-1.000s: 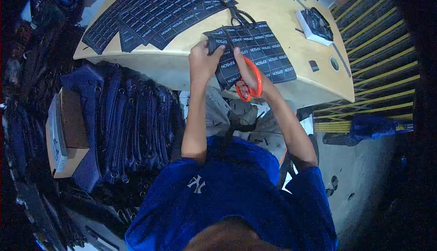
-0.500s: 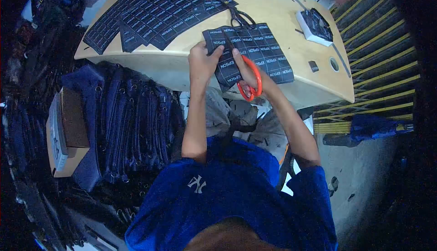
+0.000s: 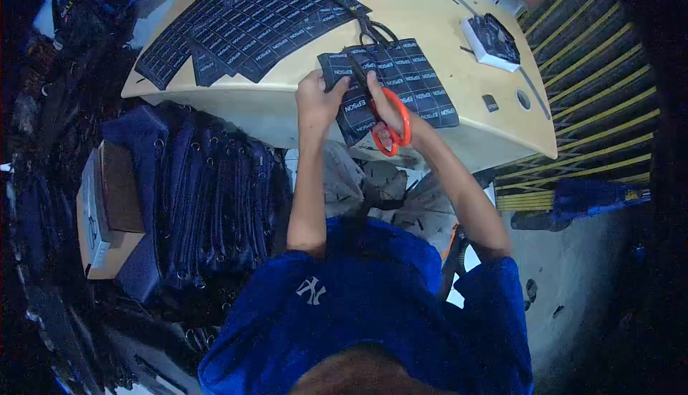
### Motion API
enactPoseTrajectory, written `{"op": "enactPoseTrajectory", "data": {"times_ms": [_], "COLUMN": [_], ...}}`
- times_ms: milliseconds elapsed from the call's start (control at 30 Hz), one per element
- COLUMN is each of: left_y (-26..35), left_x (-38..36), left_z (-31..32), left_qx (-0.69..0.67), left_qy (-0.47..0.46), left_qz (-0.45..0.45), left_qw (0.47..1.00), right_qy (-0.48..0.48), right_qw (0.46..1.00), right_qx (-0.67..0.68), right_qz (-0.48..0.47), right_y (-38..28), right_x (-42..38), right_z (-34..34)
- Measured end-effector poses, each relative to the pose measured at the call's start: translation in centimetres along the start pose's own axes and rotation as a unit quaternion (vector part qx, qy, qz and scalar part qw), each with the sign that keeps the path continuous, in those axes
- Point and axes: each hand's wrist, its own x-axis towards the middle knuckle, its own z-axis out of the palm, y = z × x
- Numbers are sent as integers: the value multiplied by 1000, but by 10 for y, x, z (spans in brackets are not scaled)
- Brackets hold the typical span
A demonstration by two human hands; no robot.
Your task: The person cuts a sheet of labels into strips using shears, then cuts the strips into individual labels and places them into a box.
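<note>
A black sheet (image 3: 423,83) printed with rows of white EPSON labels lies at the table's front edge. With thumb and fingers, my left hand (image 3: 317,97) pinches its left side. Orange-handled scissors (image 3: 406,117) are in my right hand (image 3: 389,114), fingers through the loops and thumb along the top. Their dark blades point away from me over the left part of the sheet, close to my left thumb. Whether the blades pass through the material is hard to see against the black. A second, black-handled pair of scissors (image 3: 374,32) rests at the sheet's far edge.
More printed black sheets (image 3: 251,29) overlap across the table's left and back. A small white box (image 3: 494,54) with dark contents sits on the right of the table (image 3: 444,29). Dark blue bags (image 3: 215,194) with metal rings and a cardboard box (image 3: 115,208) are at lower left.
The scissors in my right hand have shifted slightly, their dark blades now showing more plainly beside my thumb. My left hand keeps its pinch on the sheet. The view has moved a little.
</note>
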Motion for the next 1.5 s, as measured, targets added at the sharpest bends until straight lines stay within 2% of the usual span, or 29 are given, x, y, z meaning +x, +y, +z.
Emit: {"op": "enactPoseTrajectory", "data": {"times_ms": [167,300,367,433,533,567,633,667,700,767,833,867,900,967,1033,1100,1133,1167,1233,1267,1500], "left_y": [29,23,24,30,27,25,27,26,30,47,59,66,70,70,77,79,85,90,94,96,110], "left_x": [-13,-11,-12,-16,-20,-21,-32,-36,-42,-52,-61,-65,-70,-77,-84,-90,-93,-97,-101,-102,-113], "left_z": [-2,-2,-3,-4,-10,-13,-20,-26,-30,-37,-40,-40,-39,-35,-28,-18,-13,-8,2,7,33], "left_qx": [-33,-58,-43,-53,-44,-44,-162,-176,-175,-219,-227,-227,-228,-245,-232,-234,-223,-212,-205,-206,-170], "left_qy": [-4,-7,5,10,17,20,30,25,29,4,-2,-28,-55,-73,-138,-162,-179,-195,-206,-212,-232], "left_qz": [-25,-25,-35,-39,-27,-24,-11,-46,-46,-79,-67,-50,-34,-20,1,-6,-20,-36,-30,-24,-56], "left_qw": [999,998,998,998,999,999,986,983,983,972,972,972,971,967,963,959,958,957,956,955,956], "right_qy": [-6,-2,32,33,26,33,39,39,37,22,76,100,99,136,148,140,111,117,141,196,221], "right_qw": [1000,999,988,987,989,993,996,998,998,997,987,972,972,949,945,891,910,909,887,887,874], "right_qx": [-22,-44,-145,-148,-131,-101,-72,-43,-14,19,20,-5,-4,46,19,238,251,255,281,253,247], "right_qz": [3,-7,-32,-53,-66,-45,-25,-33,-41,-73,-137,-214,-214,-282,-293,-360,-311,-308,-337,-333,-355], "right_y": [-7,-3,1,-5,-6,-5,-3,-1,4,20,24,34,37,42,46,44,46,44,39,40,57], "right_x": [2,14,20,11,5,-3,-20,-28,-35,-40,-52,-49,-51,-54,-53,-56,-61,-66,-72,-72,-79], "right_z": [-1,-5,-8,-5,-6,-4,0,1,1,-1,1,0,0,0,-2,5,-2,-5,-4,-6,-34]}}
